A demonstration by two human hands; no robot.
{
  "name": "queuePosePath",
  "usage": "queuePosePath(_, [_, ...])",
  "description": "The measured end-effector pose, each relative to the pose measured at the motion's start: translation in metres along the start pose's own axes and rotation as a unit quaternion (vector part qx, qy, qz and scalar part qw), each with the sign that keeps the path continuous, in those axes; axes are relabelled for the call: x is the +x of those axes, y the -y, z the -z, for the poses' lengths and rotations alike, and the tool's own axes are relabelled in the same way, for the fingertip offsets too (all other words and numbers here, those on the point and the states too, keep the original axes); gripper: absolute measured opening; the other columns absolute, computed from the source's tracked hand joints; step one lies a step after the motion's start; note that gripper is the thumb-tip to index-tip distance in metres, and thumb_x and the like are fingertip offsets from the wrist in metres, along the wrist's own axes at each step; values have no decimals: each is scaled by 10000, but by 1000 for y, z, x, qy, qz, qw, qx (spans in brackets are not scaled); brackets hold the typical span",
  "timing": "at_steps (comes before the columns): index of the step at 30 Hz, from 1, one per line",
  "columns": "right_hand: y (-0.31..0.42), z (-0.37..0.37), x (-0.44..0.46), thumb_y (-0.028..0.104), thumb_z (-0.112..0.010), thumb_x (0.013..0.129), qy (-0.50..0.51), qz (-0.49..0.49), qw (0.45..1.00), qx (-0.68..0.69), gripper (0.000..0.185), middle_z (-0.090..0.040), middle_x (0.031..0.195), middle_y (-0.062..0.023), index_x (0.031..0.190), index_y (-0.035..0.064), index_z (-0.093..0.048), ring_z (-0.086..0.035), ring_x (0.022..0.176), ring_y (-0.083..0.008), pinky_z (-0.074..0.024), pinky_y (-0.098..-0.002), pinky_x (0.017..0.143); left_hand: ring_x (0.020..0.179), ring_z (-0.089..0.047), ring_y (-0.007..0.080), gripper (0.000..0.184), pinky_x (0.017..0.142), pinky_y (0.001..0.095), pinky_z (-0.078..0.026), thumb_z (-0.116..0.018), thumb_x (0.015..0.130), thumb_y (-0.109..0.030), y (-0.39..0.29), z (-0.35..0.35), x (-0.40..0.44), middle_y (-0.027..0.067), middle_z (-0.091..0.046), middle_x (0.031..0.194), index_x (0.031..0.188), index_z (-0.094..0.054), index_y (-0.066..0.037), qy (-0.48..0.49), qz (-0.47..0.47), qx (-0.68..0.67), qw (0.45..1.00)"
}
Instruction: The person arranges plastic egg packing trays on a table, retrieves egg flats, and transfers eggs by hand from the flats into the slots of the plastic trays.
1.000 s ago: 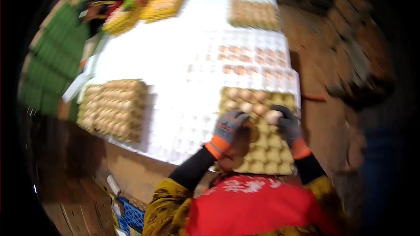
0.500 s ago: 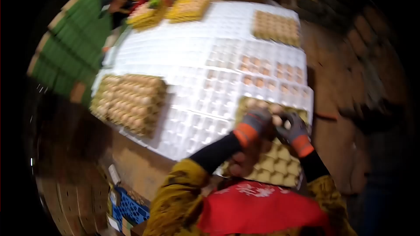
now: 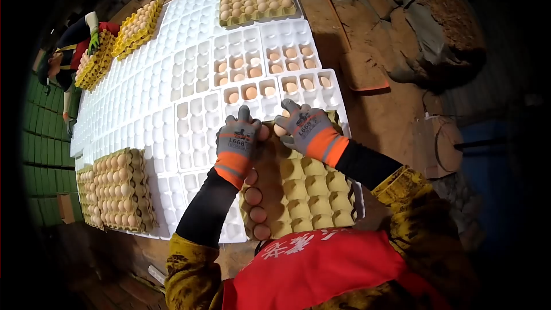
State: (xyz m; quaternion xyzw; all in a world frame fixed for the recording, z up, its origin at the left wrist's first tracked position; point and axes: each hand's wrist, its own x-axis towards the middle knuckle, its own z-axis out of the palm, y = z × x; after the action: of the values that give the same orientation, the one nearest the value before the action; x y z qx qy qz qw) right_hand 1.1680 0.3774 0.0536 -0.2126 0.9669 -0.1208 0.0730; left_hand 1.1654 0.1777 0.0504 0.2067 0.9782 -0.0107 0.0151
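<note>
A yellowish pulp egg tray (image 3: 313, 192) lies before me on white foam egg trays (image 3: 195, 126); many of its cups hold nothing, while a column of eggs (image 3: 258, 214) lines its left side. My left hand (image 3: 236, 143), in a grey and orange glove, is closed at its far left corner, with an egg (image 3: 263, 132) against its thumb side. Gloved alike, my right hand (image 3: 310, 131) curls round an egg (image 3: 280, 130) at the far edge. Both palms are hidden. Just beyond, several eggs (image 3: 249, 91) sit in foam cups.
Full pulp trays stand at the left (image 3: 117, 186) and far right (image 3: 255, 0). Another person (image 3: 66, 51) with a green glove is beside yellow egg trays (image 3: 138, 28) at the far left. A shovel (image 3: 364, 69) lies on the floor at right.
The view has swung and sharpened. My hands have moved from close together above the pulp tray to its far edge, farther apart, beside the foam cups.
</note>
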Motion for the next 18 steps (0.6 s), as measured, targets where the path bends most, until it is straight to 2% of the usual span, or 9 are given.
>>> queuePosePath(2, [-20, 6, -4, 382, -774, 773, -44, -18, 980, 194, 445, -581, 1233, -137, 1153, 173, -673, -649, 1042, -311, -531, -417, 885, 931, -626, 329, 314, 744, 442, -552, -800, 706, -242, 3, 12, 4, 104, -590, 1099, 985, -698, -141, 20, -2, -83, 996])
queuePosePath(4, [-64, 2, 7, 327, -805, 810, -57, -84, 825, 556, 444, -678, 1000, -68, 1168, 92, -685, -652, 753, -156, -557, -295, 609, 979, -637, 330, 348, 797, 433, -545, -818, 724, -254, 23, 19, -4, 117, -605, 1117, 1023, -714, -109, -56, -7, -257, 965])
queuePosePath(6, [-104, 28, 20, 308, -811, 816, -5, -159, 767, 621, 436, -690, 933, -33, 1163, 74, -689, -607, 656, -83, -496, -234, 479, 1020, -640, 257, 417, 870, 359, -524, -838, 768, -282, 51, 10, 10, 104, -615, 1147, 1092, -712, -52, -48, 44, -466, 883])
queuePosePath(9, [-135, 10, 50, 288, -805, 815, 23, -161, 837, 522, 411, -690, 875, -30, 1146, 74, -691, -577, 603, -63, -470, -225, 463, 1053, -636, 231, 403, 877, 328, -517, -813, 801, -222, 66, 2, 47, 93, -622, 1175, 1141, -704, -36, -34, 36, -479, 876])
queuePosePath(10, [-135, 2, 58, 317, -807, 800, 41, -171, 859, 480, 408, -700, 884, -50, 1117, 85, -696, -612, 605, -109, -515, -270, 540, 1043, -640, 243, 407, 883, 343, -521, -820, 788, -235, 65, -5, 61, 90, -626, 1175, 1137, -709, -58, -25, 28, -466, 884])
queuePosePath(12, [-146, -35, 74, 387, -809, 766, -56, -16, 948, 314, 439, -710, 935, -89, 1090, 110, -700, -672, 715, -195, -547, -327, 699, 1031, -634, 244, 432, 889, 358, -512, -817, 786, -209, 61, -27, 89, 106, -623, 1159, 1158, -687, -32, 1, -13, -406, 914])
queuePosePath(13, [-138, -30, 79, 465, -796, 741, 29, -60, 953, 297, 475, -701, 1023, -114, 1076, 141, -705, -683, 878, -256, -527, -361, 830, 1005, -635, 273, 430, 877, 362, -515, -812, 779, -248, 57, -37, 100, 117, -622, 1155, 1146, -693, -57, 8, -26, -374, 927])
queuePosePath(16, [-140, -59, 82, 372, -748, 820, -49, 26, 987, 154, 360, -668, 1020, -90, 1099, 148, -705, -681, 760, -212, -549, -346, 727, 1069, -618, 315, 433, 899, 397, -500, -803, 780, -282, 52, -59, 119, 128, -582, 1212, 1165, -685, -121, 102, -76, -236, 963])
queuePosePath(18, [-142, -49, 75, 319, -712, 868, 32, -51, 933, 355, 324, -654, 977, -67, 1151, 160, -700, -662, 694, -175, -550, -314, 643, 1076, -619, 324, 425, 899, 423, -501, -769, 820, -292, 58, -63, 121, 132, -561, 1248, 1213, -677, -158, 106, -121, -181, 970])
